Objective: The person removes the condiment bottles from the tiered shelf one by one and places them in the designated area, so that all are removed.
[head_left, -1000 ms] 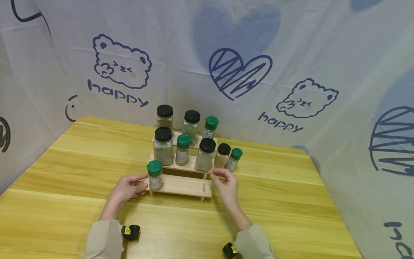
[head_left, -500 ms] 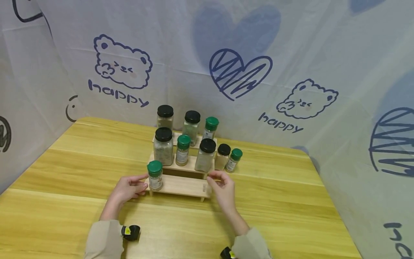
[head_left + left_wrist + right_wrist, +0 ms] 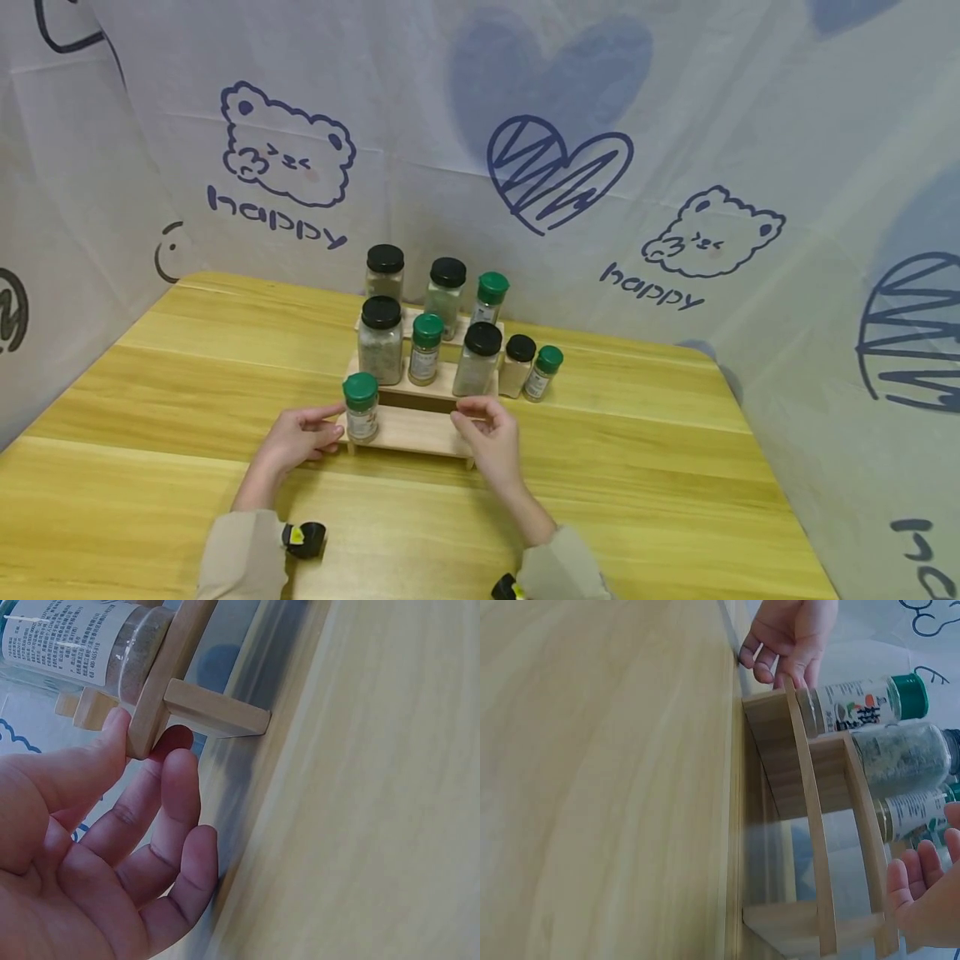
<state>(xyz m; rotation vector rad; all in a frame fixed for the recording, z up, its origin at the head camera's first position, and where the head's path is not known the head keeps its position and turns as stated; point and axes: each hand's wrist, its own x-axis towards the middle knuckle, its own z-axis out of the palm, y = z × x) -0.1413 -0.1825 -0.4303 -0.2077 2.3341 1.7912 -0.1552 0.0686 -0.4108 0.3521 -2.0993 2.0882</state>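
Observation:
A three-step wooden spice rack [image 3: 412,432] stands on the table. My left hand [image 3: 295,437] pinches the left end of its lowest step, thumb at the board's upper edge and a finger beneath, as the left wrist view shows [image 3: 112,847]. Right beside that thumb stands a green-capped spice jar [image 3: 362,410]. Over the right part of the lowest step hovers my right hand [image 3: 495,442], fingers loosely bent and nothing between them. The middle step bears a large black-capped jar [image 3: 380,350], a green-capped jar [image 3: 424,354] and another black-capped jar [image 3: 477,362].
Two black-capped jars [image 3: 446,292] and a green-capped one [image 3: 489,304] stand on the top step. On the wooden table [image 3: 637,467], right of the rack, are a small black-capped jar [image 3: 516,371] and a green-capped jar [image 3: 540,379]. A printed cloth [image 3: 420,100] hangs behind.
My right hand has moved left, from the right end of the lowest step to above its right part. The left hand and the jars keep their places.

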